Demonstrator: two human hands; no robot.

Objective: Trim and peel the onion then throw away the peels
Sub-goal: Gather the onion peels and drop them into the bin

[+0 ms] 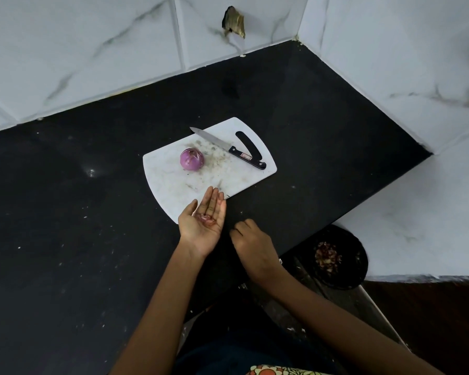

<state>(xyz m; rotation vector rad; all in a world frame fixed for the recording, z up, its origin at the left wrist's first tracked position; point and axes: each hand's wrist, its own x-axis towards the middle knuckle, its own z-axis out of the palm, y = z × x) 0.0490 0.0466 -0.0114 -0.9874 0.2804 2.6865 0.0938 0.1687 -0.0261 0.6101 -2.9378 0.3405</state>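
Lying on white cutting board (173, 182): peeled onion (191, 158); knife (228, 148) at its 2 o'clock. Left hand (204, 224), palm up, fingers straight, carries peels (206, 218). Right hand (251, 240) curled, contents indiscernible. Black bin (344, 257) at 4 o'clock.

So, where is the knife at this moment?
In the head view, the knife lies on the far right part of the white cutting board, right of the peeled onion and beside the board's handle slot; neither hand touches it.
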